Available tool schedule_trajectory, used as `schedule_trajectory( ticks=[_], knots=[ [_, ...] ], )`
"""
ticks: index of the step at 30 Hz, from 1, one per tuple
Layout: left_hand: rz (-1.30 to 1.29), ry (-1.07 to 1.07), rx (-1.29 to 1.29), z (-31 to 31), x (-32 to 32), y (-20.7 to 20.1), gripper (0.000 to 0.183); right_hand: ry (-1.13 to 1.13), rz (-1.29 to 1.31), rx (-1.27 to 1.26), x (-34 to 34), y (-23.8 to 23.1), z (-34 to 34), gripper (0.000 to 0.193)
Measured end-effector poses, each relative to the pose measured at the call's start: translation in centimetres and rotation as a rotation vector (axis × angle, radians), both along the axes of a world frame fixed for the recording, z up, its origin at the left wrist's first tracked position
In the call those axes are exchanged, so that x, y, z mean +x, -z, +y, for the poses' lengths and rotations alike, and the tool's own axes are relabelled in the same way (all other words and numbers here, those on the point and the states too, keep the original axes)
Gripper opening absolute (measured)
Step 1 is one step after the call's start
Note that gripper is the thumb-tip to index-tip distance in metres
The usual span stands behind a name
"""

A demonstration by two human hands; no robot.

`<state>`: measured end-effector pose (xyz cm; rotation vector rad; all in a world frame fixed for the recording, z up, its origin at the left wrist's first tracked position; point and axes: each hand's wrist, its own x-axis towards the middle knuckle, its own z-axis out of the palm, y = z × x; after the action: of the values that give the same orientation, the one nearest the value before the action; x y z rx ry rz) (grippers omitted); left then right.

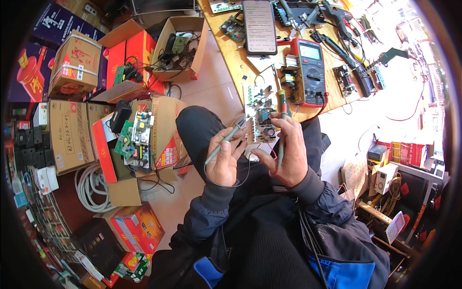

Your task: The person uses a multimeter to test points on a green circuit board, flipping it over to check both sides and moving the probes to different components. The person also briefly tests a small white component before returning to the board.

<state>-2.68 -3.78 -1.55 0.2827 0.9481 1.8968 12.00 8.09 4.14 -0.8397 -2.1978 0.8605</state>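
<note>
Probe [233, 133] in left grip [223, 163], boards [141, 137] in carton [168, 126]

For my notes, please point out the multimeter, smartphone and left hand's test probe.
Digital multimeter [314, 74], head view: its rotary dial.
Smartphone [260, 27], head view: its lit screen.
Test probe [230, 136] in left hand [224, 164], head view: its barrel.

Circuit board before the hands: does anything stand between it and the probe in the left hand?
Nothing visible stands between them: the left hand points the grey probe at the left edge of the circuit board. Tip contact is unclear.
</note>
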Motion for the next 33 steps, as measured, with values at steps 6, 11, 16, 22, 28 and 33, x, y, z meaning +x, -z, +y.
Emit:
schedule_trajectory(
  ticks=[6, 11, 16, 22, 28, 33],
  knots=[
    [0.005, 0.036, 0.011, 0.0, 1.4, -0.7, 0.045, 0.018, -0.032, 0.034, 0.5, 0.2, 0.3, 0.088],
    [-0.032, 0.098, 0.024, -0.2, 1.9, -0.9, 0.050, 0.056, 0.020, 0.027, 0.8, 0.9, 1.2, 0.073],
    [0.041, 0.036, 0.033, -0.5, 0.6, -0.8, 0.046, 0.016, 0.060, -0.011, 1.1, 0.9, 2.4, 0.066],
    [0.379, 0.009, -0.044, -1.0, -1.9, -1.0, 0.034, 0.002, 0.030, -0.056, 1.4, 0.8, 2.5, 0.064],
    [0.480, -0.008, -0.127, -0.2, -2.0, -1.1, 0.025, -0.018, 0.111, 0.136, 2.5, -1.6, 1.6, 0.049],
    [0.497, 0.014, -0.132, 1.1, -2.0, -0.3, 0.023, -0.213, 0.115, -0.051, 3.1, -2.5, -0.7, 0.030]
  ],
)
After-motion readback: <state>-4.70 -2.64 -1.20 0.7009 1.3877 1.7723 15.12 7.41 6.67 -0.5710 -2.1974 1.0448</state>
